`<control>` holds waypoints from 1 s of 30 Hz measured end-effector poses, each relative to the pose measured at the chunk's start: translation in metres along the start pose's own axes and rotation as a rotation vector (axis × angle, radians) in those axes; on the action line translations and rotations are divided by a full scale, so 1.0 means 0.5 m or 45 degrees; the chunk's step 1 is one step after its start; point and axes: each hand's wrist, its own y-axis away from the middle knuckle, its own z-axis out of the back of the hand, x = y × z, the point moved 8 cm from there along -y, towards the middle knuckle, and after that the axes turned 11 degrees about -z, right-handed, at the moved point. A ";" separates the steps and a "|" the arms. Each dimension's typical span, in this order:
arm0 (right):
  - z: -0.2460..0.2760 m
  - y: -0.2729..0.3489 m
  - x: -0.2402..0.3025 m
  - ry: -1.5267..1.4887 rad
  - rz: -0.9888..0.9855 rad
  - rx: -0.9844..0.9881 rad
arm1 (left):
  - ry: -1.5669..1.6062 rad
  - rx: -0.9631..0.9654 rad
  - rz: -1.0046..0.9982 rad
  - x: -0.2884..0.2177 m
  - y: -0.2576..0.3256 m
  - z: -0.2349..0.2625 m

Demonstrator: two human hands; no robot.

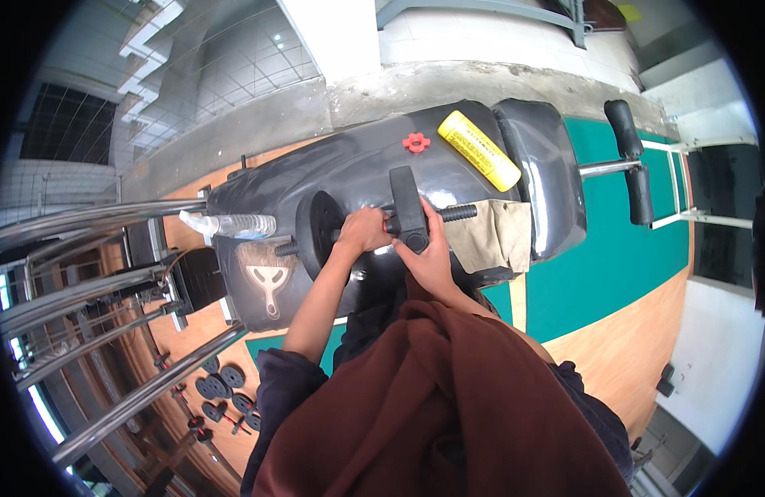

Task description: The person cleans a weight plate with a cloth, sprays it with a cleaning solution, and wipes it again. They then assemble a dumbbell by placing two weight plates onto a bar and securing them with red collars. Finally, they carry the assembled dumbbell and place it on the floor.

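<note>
Both hands on the dumbbell bar (449, 214), mid-frame, lying across the black padded counter (349, 161). Left hand (364, 232) wrapped round the grip, next to a round black plate (319, 232) already on the bar's left end. Right hand (428, 253) closed on a 2nd black plate (407, 203), edge-on, on the shaft. Red star nut (416, 142) and yellow can (479, 150) sit upper centre; water bottle (229, 224) at left; tan cloth (494, 236) draped to the right.

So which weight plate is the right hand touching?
The square-edged plate on the dumbbell bar; the right hand grips it, while the round plate sits beyond the left hand.
</note>
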 end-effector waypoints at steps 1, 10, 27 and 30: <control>-0.004 -0.008 -0.005 0.048 -0.059 0.067 | 0.014 0.014 0.000 0.003 -0.005 -0.002; -0.014 -0.321 -0.022 1.258 0.494 0.158 | 0.009 -0.032 -0.016 0.017 -0.013 -0.008; 0.162 -0.205 -0.096 0.250 -0.175 0.253 | 0.010 -0.169 -0.009 0.014 -0.003 -0.004; 0.195 -0.154 -0.130 0.244 -0.198 0.165 | -0.022 -0.196 0.014 0.016 -0.002 -0.001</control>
